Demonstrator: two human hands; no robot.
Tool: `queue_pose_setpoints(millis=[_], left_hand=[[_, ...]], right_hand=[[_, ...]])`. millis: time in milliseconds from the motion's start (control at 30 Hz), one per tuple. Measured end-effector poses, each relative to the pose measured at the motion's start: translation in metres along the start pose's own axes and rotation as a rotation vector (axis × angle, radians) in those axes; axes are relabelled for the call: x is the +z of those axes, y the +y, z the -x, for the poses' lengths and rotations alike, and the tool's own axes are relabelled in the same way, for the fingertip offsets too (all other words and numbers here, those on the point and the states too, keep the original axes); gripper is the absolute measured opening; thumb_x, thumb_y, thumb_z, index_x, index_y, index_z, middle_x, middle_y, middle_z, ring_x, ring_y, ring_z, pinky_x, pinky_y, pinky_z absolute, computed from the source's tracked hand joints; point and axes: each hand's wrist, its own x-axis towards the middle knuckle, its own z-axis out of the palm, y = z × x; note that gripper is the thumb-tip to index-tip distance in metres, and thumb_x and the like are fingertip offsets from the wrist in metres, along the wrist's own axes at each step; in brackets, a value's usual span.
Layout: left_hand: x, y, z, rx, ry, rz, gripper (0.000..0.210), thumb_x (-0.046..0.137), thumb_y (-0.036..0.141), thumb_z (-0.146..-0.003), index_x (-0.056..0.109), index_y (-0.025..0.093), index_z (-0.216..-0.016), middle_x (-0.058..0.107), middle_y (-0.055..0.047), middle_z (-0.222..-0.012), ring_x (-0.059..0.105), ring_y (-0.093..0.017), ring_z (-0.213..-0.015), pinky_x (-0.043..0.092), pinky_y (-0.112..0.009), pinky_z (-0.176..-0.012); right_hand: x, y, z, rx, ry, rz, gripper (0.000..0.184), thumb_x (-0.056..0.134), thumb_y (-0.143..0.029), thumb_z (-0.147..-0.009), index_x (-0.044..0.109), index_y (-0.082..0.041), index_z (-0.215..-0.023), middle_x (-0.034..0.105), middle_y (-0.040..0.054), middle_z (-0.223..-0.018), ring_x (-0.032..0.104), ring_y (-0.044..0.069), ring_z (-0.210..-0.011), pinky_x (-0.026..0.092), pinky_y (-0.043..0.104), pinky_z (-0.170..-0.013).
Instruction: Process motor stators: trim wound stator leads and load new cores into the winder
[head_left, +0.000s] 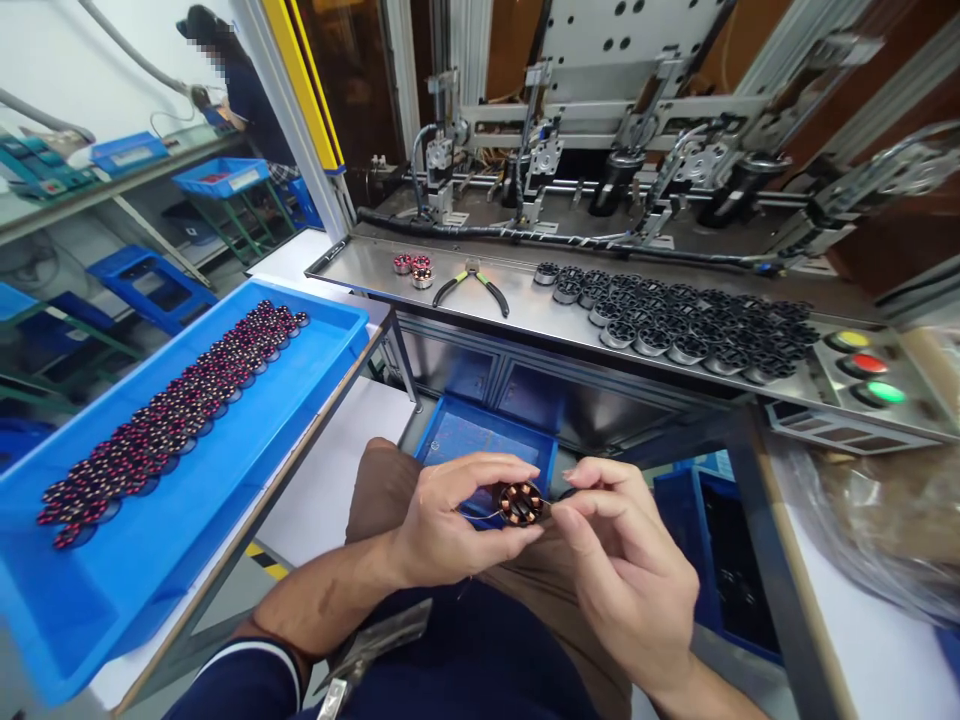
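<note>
Between thumb and fingers, my left hand (469,520) grips a small round motor stator (520,504) wound with copper wire, its open face turned up toward me. Thin wire ends stick out from its left and right sides. At the stator's right edge, my right hand (630,560) pinches one of these wire ends between thumb and forefinger. A dark piece shows partly behind the right fingers; its kind is hidden. Ahead on the metal ledge lie cutting pliers (474,285) with green and black handles, beside a few wound stators (421,277) with red parts.
Rows of black unwound stators (660,315) cover the ledge's right half, beside yellow, red and green buttons (877,392). A winding machine (547,170) stands behind. Left is a blue tray (300,400) of finished stators; a blue bin (487,430) sits below. A person (240,90) works far left.
</note>
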Motion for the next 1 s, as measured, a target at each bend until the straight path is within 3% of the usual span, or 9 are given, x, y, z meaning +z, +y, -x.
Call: queue_pose_setpoints(millis=[167, 267, 367, 467, 667, 833, 1000], left_hand=[[-0.001, 0.0, 0.003, -0.246, 0.001, 0.239, 0.041, 0.086, 0.028, -0.069, 0.073, 0.015, -0.105, 0.078, -0.012, -0.102, 0.074, -0.021, -0.096, 0.062, -0.029, -0.087], [-0.001, 0.0, 0.003, -0.282, 0.025, 0.282, 0.041, 0.087, 0.027, -0.068, 0.073, 0.015, -0.104, 0.078, -0.011, -0.102, 0.074, -0.021, -0.094, 0.062, -0.029, -0.085], [-0.001, 0.0, 0.002, -0.279, 0.039, 0.3, 0.04, 0.088, 0.024, -0.067, 0.073, 0.016, -0.104, 0.078, -0.01, -0.101, 0.074, -0.02, -0.091, 0.062, -0.027, -0.081], [-0.001, -0.001, 0.001, -0.268, 0.04, 0.313, 0.041, 0.088, 0.021, -0.067, 0.073, 0.017, -0.105, 0.078, -0.009, -0.101, 0.074, -0.019, -0.092, 0.062, -0.025, -0.081], [-0.002, -0.001, 0.002, -0.224, 0.017, 0.254, 0.041, 0.087, 0.024, -0.067, 0.072, 0.016, -0.105, 0.078, -0.011, -0.101, 0.074, -0.021, -0.095, 0.062, -0.028, -0.085], [-0.003, 0.001, -0.001, -0.096, 0.003, 0.142, 0.038, 0.085, 0.022, -0.068, 0.073, 0.017, -0.104, 0.079, -0.01, -0.097, 0.075, -0.02, -0.09, 0.061, -0.028, -0.087], [-0.003, 0.001, -0.002, -0.027, -0.016, 0.067, 0.04, 0.084, 0.022, -0.069, 0.072, 0.018, -0.107, 0.08, -0.01, -0.098, 0.076, -0.021, -0.091, 0.062, -0.031, -0.086]], right_hand=[[0.001, 0.006, 0.001, 0.26, -0.007, -0.155, 0.023, 0.066, -0.033, -0.092, 0.065, -0.021, -0.072, 0.06, 0.0065, -0.09, 0.06, 0.02, -0.085, 0.052, 0.032, -0.076], [0.005, 0.011, 0.004, 0.319, 0.043, -0.376, 0.017, 0.074, -0.039, -0.087, 0.069, -0.023, -0.085, 0.063, 0.0067, -0.098, 0.063, 0.02, -0.09, 0.054, 0.031, -0.08], [0.008, 0.01, 0.008, 0.323, 0.008, -0.527, 0.025, 0.082, -0.04, -0.08, 0.071, -0.025, -0.097, 0.065, 0.0048, -0.095, 0.064, 0.018, -0.087, 0.055, 0.028, -0.078], [0.009, 0.005, 0.009, 0.308, -0.085, -0.484, 0.016, 0.077, -0.036, -0.085, 0.07, -0.022, -0.081, 0.062, 0.0027, -0.078, 0.061, 0.016, -0.075, 0.053, 0.024, -0.067], [0.004, -0.004, 0.005, 0.235, 0.001, -0.282, 0.026, 0.071, -0.037, -0.09, 0.066, -0.02, -0.07, 0.062, 0.0034, -0.069, 0.059, 0.017, -0.065, 0.051, 0.026, -0.058], [0.003, -0.003, 0.002, 0.293, -0.087, -0.355, 0.023, 0.072, -0.038, -0.088, 0.07, -0.021, -0.074, 0.065, 0.0036, -0.069, 0.062, 0.017, -0.065, 0.054, 0.025, -0.059], [0.002, -0.007, 0.003, 0.247, -0.036, -0.305, 0.026, 0.07, -0.034, -0.09, 0.068, -0.02, -0.068, 0.063, 0.0035, -0.066, 0.06, 0.016, -0.061, 0.053, 0.026, -0.056]])
